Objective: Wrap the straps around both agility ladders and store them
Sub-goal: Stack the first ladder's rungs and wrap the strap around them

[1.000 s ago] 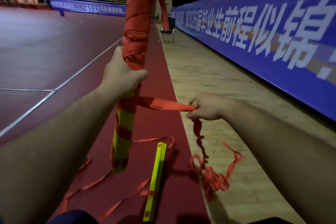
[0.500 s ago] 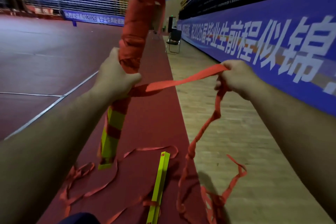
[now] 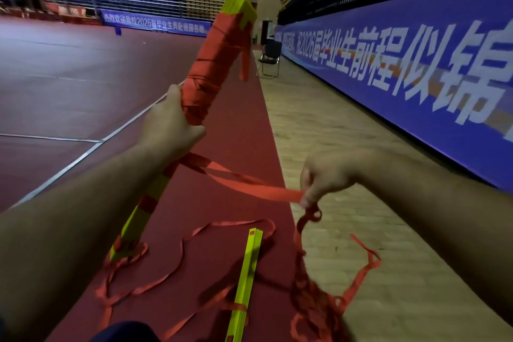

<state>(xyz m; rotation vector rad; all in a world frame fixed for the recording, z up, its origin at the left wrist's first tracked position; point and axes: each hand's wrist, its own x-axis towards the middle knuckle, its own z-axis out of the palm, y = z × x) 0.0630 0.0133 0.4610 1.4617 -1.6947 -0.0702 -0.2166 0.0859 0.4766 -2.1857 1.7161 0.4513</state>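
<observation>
Agility ladder bundle (image 3: 213,58), a stack of yellow rungs bound over most of its upper half in red strap, is held up off the ground and tilted, its top end leaning away and to the right. Its bare yellow lower end sits low over the red floor strip (image 3: 236,125); whether it touches the floor I cannot tell. The left hand (image 3: 172,125) grips the bundle about midway, fingers curled round the wrapped part. A length of strap (image 3: 249,189) runs from just below that hand across to the right hand (image 3: 327,178), which pinches it between thumb and bent fingertips. Below the right hand the strap drops, twisted, into a tangled heap (image 3: 319,305) at the edge of the wooden floor (image 3: 347,147). The second ladder (image 3: 247,277), a flat stack of yellow rungs, lies on the red strip between the bundle's lower end and the heap, with loose strap looping around it
</observation>
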